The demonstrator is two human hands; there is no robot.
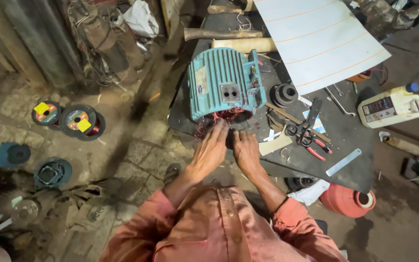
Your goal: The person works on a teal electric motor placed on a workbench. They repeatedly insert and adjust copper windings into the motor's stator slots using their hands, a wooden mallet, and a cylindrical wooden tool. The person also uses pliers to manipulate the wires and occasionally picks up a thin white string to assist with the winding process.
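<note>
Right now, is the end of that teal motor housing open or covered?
Open: the teal motor housing has no end cover, and copper windings show where both hands reach.

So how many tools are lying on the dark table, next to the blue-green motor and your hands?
Scissors: 1
Red-handled pliers: 1
Metal ruler: 1
Wooden-handled hammers: 2
Total: 5
</note>
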